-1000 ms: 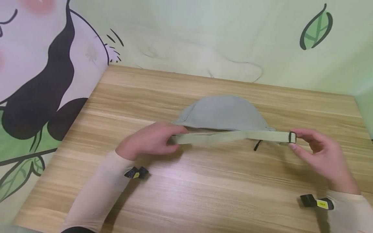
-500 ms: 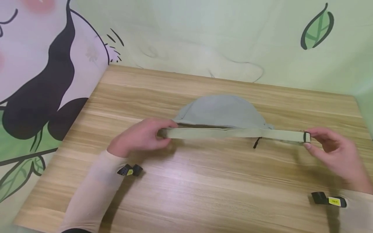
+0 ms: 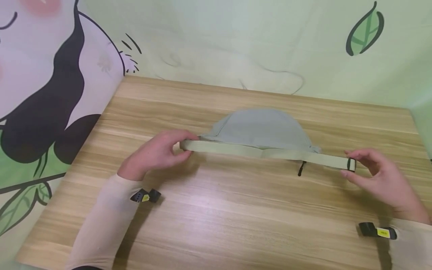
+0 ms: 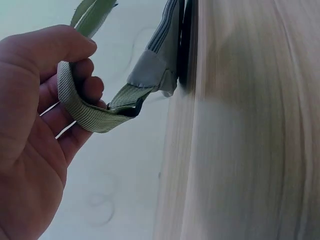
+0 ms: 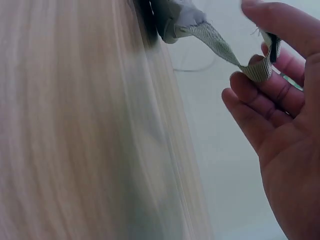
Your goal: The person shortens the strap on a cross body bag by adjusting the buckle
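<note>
A grey half-moon waist bag [image 3: 261, 127] lies on the wooden table, its long edge toward me. Its pale green webbing strap [image 3: 233, 149] stretches across in front of that edge. On the left, my left hand [image 3: 156, 152] holds the bend of the strap; the left wrist view shows the webbing [image 4: 95, 117] looped round its curled fingers. My right hand [image 3: 383, 178] has its thumb and fingers about the strap's other end, beside a black slider buckle [image 3: 351, 164]. In the right wrist view the webbing [image 5: 257, 70] bends over the fingers. A black zip pull [image 3: 301, 168] hangs below the strap.
The wood-grain table [image 3: 216, 225] meets a pale green wall [image 3: 216, 45] at the back. A panda mural covers the left wall [image 3: 101, 56]. Small black cameras sit on both wrists, over beige sleeves [image 3: 101, 225].
My left hand has moved left and slightly away from me with the strap's bend. My right hand has shifted right, then slightly back, and the strap spans a longer stretch.
</note>
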A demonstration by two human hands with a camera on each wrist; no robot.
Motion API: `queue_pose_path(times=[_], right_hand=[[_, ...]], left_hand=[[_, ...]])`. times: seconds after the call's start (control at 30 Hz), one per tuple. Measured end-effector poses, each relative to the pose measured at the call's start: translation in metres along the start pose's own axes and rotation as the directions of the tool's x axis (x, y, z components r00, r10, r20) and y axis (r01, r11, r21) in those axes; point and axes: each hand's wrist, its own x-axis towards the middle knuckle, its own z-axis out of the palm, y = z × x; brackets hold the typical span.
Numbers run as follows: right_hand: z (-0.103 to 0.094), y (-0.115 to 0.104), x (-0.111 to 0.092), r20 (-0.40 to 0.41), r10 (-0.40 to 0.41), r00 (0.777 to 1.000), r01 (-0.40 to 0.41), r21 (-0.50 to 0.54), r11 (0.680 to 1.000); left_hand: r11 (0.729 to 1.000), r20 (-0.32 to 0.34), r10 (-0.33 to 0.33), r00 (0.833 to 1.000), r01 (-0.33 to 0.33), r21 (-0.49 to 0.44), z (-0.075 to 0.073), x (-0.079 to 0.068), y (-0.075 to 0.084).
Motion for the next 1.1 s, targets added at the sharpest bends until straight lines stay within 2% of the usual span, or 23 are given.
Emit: queue_pose_path(times=[0.1,0.2,0.3,0.4,0.6,0.77,0.83,0.93,1.0,1.1], right_hand=[[-0.001,-0.001,-0.001,-0.016,-0.048,0.999,0.049,0.031,0.998],[-0.004,-0.004,-0.002,-0.016,-0.056,0.998,0.056,0.007,0.998],[-0.007,-0.007,-0.003,-0.008,-0.042,0.999,0.041,-0.082,0.996],[-0.01,-0.009,-0.003,-0.008,-0.032,0.999,0.031,-0.127,0.991],[-0.014,-0.009,-0.004,-0.045,-0.011,0.999,0.004,-0.153,0.988],[-0.014,-0.008,-0.006,-0.042,-0.001,0.999,-0.005,-0.141,0.99],[-0.013,-0.009,-0.006,-0.041,0.023,0.999,-0.028,-0.133,0.991],[-0.012,-0.01,-0.005,-0.043,0.044,0.998,-0.05,-0.138,0.989],[-0.011,-0.011,-0.005,-0.041,0.039,0.998,-0.044,-0.134,0.99],[-0.008,-0.014,-0.003,-0.024,-0.015,1.0,0.013,-0.094,0.996]], left_hand=[[1.0,-0.005,0.021,1.0,-0.021,0.019,0.0,0.001,-0.001],[0.998,-0.003,0.041,0.999,-0.04,0.056,-0.001,0.002,-0.001],[0.995,-0.003,0.048,0.999,-0.048,0.091,0.0,0.002,-0.003],[0.992,-0.028,0.06,0.998,-0.057,0.109,0.002,0.002,-0.005],[0.985,-0.129,0.152,0.98,-0.141,0.096,0.001,0.0,-0.01],[0.976,-0.114,0.206,0.972,-0.195,0.1,-0.002,-0.003,-0.013],[0.972,-0.104,0.21,0.972,-0.196,0.13,-0.002,-0.004,-0.014],[0.974,-0.126,0.197,0.972,-0.18,0.136,-0.001,-0.005,-0.013],[0.983,-0.151,0.173,0.973,-0.161,0.088,0.0,-0.005,-0.013],[0.992,-0.173,0.111,0.979,-0.12,-0.041,0.001,-0.005,-0.011]])
